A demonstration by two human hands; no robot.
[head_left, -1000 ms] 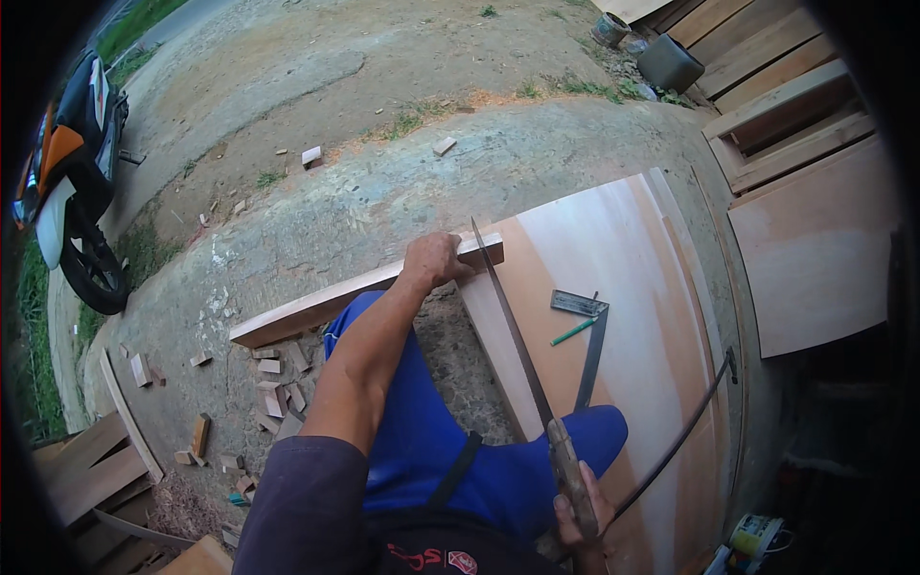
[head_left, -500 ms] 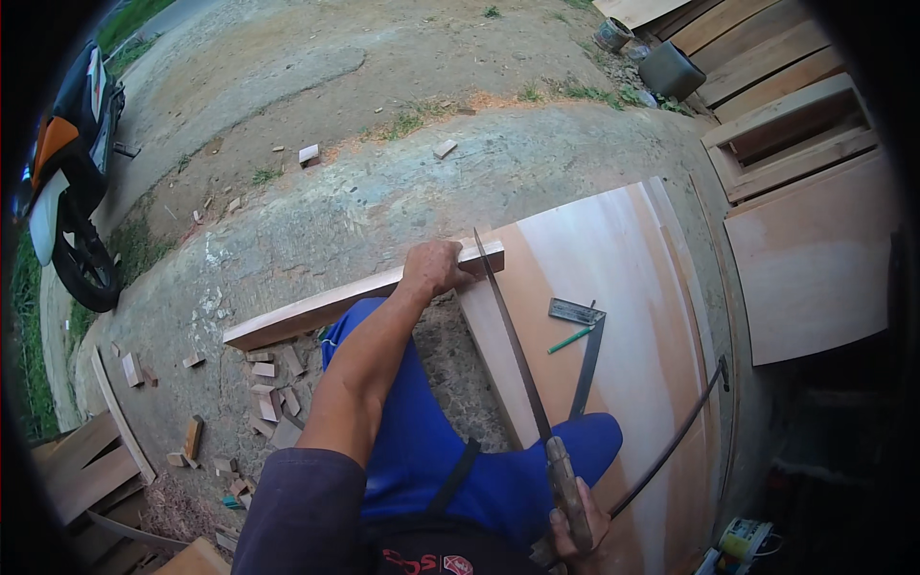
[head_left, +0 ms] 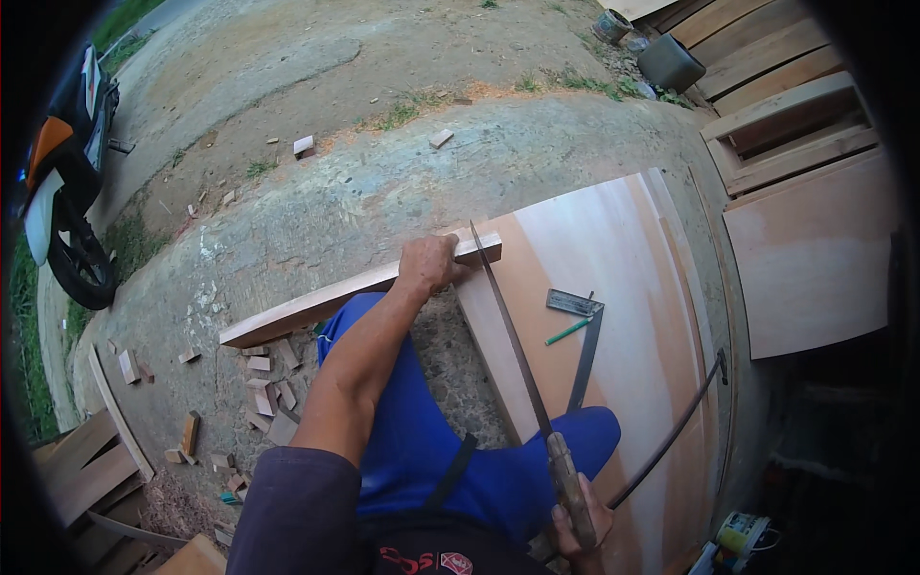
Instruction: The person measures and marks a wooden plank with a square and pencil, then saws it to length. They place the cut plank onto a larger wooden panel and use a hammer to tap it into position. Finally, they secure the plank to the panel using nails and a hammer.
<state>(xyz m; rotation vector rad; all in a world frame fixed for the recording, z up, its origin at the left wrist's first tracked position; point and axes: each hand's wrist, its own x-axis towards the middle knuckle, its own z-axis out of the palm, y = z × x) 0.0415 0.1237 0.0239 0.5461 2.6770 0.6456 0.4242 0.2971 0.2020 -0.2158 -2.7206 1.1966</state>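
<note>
My left hand (head_left: 428,263) is closed around a long, narrow wooden board (head_left: 316,301) near its right end. In my right hand (head_left: 581,525) is the worn handle of a handsaw (head_left: 516,340). The blade's far end crosses the top of the board just right of my left hand. Under the board's right end lies a large plywood panel (head_left: 565,230). On it are a metal try square (head_left: 586,337) and a green pencil (head_left: 568,332), both beside the saw blade. My knee in blue trousers rests over the panel's near edge.
Several wood offcuts (head_left: 261,388) lie on the concrete at left. A motorcycle (head_left: 72,216) stands far left. A dark curved bar (head_left: 671,431) crosses the panel's right side. Wooden frames (head_left: 791,144) and planks are at far right, near a grey container (head_left: 669,65).
The whole view has shifted slightly. Both hands keep their grips, and the saw stays across the board with hardly any visible movement.
</note>
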